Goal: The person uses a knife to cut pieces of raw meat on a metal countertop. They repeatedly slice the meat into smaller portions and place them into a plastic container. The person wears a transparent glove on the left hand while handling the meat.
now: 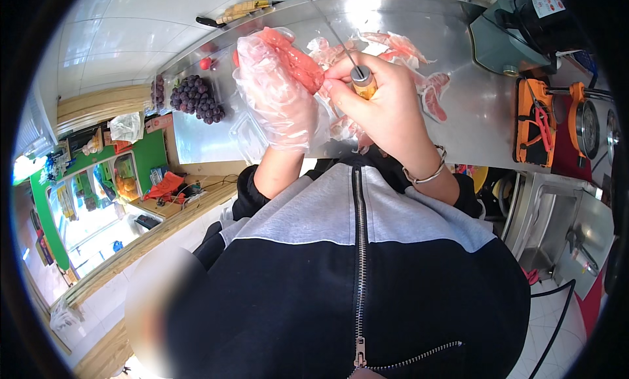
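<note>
My left hand [280, 104], in a clear plastic glove, holds peeled red citrus flesh [297, 59], pomelo or grapefruit by its look. In my right hand [393, 104], which is bare, a wooden-handled knife [364, 86] is gripped with its thin blade pointing up and away, seen edge-on. My right thumb and forefinger touch the near end of the flesh. Peeled membranes [393, 45] lie heaped on the steel counter [471, 128] behind and below my hands. One loose citrus piece [435, 96] rests to the right of them.
Dark grapes [196, 99] and a small red fruit [205, 63] are at the left. A clear plastic container [248, 131] sits partly behind my left hand. Along the right end stand a grey-green machine [511, 40] and an orange-and-black holder [535, 123]. A steel basin [548, 217] is lower right.
</note>
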Motion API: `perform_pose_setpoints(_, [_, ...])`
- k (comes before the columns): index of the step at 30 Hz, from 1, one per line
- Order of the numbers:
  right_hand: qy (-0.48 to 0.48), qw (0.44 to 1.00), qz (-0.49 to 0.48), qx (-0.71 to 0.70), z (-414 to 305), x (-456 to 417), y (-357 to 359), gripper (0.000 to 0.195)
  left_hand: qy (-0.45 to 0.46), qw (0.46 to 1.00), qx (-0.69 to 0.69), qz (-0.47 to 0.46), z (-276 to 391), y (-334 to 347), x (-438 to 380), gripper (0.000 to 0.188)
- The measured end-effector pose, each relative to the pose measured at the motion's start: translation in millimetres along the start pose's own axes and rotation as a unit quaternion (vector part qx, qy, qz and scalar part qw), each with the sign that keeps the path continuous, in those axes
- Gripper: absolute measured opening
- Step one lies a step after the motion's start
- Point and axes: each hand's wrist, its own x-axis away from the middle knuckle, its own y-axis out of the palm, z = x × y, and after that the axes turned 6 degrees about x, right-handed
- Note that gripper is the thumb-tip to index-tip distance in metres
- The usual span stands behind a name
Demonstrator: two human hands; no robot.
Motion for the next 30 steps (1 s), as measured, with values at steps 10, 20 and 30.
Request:
perform_pose_setpoints(10, [-0.001, 1.000, -0.001, 0.011, -3, -3, 0, 0.027, 0.043, 0.998, 0.034, 0.008, -6, 5, -1, 0.038])
perform_pose_setpoints(20, [0.048, 0.995, -0.075, -0.043, 1, 1, -2, 0.025, 0.026, 0.996, 0.047, 0.066, -18, 2, -8, 0.036])
perform_pose_setpoints(30, [-0.057, 0.996, 0.037, -0.055, 2, -2, 8, 0.022, -0.149, 0.942, 0.286, 0.096, -17, 9, -7, 0.035])
